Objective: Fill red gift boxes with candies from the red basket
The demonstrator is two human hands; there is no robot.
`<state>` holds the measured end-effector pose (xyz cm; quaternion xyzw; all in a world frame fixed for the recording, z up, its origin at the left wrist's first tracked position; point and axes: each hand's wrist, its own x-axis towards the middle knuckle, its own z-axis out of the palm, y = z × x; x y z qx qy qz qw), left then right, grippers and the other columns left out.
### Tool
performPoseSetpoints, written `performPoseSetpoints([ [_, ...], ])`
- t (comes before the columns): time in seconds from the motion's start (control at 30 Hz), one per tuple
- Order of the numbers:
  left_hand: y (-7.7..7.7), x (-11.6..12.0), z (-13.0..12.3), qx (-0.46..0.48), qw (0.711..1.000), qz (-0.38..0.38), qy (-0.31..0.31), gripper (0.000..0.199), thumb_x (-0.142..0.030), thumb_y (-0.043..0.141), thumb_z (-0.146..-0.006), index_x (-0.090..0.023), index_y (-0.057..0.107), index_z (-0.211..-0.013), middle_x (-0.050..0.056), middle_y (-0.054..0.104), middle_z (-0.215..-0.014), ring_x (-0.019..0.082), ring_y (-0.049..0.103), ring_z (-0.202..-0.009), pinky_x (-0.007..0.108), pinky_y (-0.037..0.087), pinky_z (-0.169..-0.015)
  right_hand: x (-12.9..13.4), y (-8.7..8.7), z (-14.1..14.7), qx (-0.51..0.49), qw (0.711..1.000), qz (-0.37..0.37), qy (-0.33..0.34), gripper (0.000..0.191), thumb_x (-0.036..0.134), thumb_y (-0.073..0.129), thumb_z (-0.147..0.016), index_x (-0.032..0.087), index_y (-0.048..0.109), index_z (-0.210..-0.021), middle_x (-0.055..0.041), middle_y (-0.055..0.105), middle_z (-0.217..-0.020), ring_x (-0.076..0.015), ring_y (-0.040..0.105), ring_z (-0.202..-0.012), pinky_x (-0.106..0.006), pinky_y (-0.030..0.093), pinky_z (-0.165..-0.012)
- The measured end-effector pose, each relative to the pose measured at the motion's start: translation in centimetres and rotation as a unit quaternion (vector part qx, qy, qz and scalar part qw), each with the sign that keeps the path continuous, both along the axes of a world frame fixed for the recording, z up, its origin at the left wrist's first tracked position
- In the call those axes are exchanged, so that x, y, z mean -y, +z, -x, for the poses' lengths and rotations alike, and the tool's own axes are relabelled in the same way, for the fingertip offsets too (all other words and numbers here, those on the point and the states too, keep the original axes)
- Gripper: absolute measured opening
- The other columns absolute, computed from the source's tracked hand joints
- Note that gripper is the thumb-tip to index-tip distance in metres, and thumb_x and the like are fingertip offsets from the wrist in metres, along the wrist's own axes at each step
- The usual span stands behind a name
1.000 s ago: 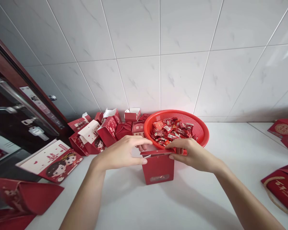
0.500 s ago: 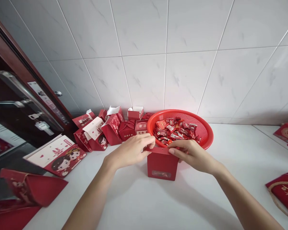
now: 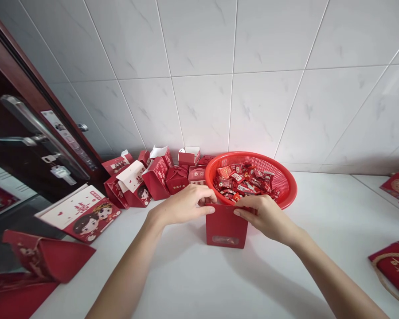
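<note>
A red paper gift box (image 3: 225,225) stands upright on the white table, with a small clear window low on its front. At its top left corner, my left hand (image 3: 189,204) pinches the upper edge between thumb and fingers. My right hand (image 3: 267,217) grips the same edge at the right, its thumb in front and its fingers behind. Just behind the box sits a red plastic basket (image 3: 287,186), holding many wrapped candies (image 3: 242,179). The far side of the box is hidden from me.
Several red and white gift boxes (image 3: 156,177) cluster by the tiled wall at the back left. A couple-printed box (image 3: 86,215) and a red folded box (image 3: 53,257) lie nearer on the left. A rope-handled red bag (image 3: 394,268) lies at the right. A door with a lock (image 3: 63,133) borders the left.
The top edge of the box has come upright and its front looks flatter, with both hands pinching along it. The view has shifted slightly.
</note>
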<state>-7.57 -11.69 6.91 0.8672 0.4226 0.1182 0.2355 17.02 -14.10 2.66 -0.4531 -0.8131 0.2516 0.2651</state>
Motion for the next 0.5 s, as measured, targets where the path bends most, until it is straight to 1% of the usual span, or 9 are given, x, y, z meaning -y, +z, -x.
performPoseSetpoints([
  [0.13, 0.1, 0.0, -0.2, -0.01, 1.0, -0.021, -0.015, 0.013, -0.024, 0.061, -0.091, -0.02, 0.069, -0.081, 0.003, 0.071, -0.091, 0.02, 0.065, -0.085, 0.03, 0.045, -0.075, 0.1, 0.0, 0.1, 0.009, 1.0, -0.016, -0.003, 0.027, 0.02, 0.054, -0.094, 0.021, 0.055, -0.068, 0.0, 0.059, -0.068, -0.0145, 0.044, -0.061, -0.027, 0.032, -0.056],
  [0.27, 0.2, 0.0, -0.1, -0.019, 1.0, -0.015, -0.002, 0.012, -0.027, 0.063, -0.091, -0.02, 0.071, -0.084, 0.002, 0.071, -0.092, 0.02, 0.065, -0.087, 0.029, 0.045, -0.075, 0.1, 0.0, 0.1, 0.006, 1.0, -0.016, -0.003, 0.026, 0.021, 0.054, -0.094, 0.021, 0.057, -0.069, -0.0006, 0.06, -0.068, -0.0144, 0.045, -0.061, -0.027, 0.033, -0.055],
  [0.37, 0.3, -0.1, 0.4, -0.044, 0.999, -0.001, 0.012, 0.022, -0.036, 0.061, -0.094, -0.021, 0.074, -0.086, 0.003, 0.07, -0.09, 0.02, 0.064, -0.084, 0.029, 0.043, -0.072, 0.1, 0.1, 0.0, 0.009, 1.0, -0.015, 0.001, 0.026, 0.022, 0.054, -0.095, 0.021, 0.059, -0.07, -0.0007, 0.062, -0.069, -0.0142, 0.044, -0.06, -0.027, 0.033, -0.054],
  [0.43, 0.4, -0.2, 0.7, -0.053, 0.998, 0.014, 0.007, 0.026, -0.038, 0.059, -0.095, -0.02, 0.075, -0.085, 0.003, 0.07, -0.086, 0.02, 0.064, -0.079, 0.029, 0.042, -0.07, 0.1, 0.2, 0.0, 0.015, 1.0, -0.012, 0.001, 0.024, 0.022, 0.054, -0.096, 0.021, 0.061, -0.073, -0.001, 0.063, -0.07, -0.0142, 0.045, -0.06, -0.027, 0.034, -0.055],
  [0.5, 0.4, -0.3, 0.9, -0.047, 0.999, 0.023, -0.005, 0.028, -0.036, 0.057, -0.095, -0.019, 0.075, -0.083, 0.003, 0.07, -0.082, 0.019, 0.064, -0.075, 0.029, 0.041, -0.067, 0.0, 0.3, -0.1, 0.021, 1.0, -0.007, 0.003, 0.022, 0.023, 0.055, -0.096, 0.021, 0.064, -0.076, -0.0017, 0.066, -0.073, -0.0147, 0.048, -0.062, -0.027, 0.036, -0.056],
])
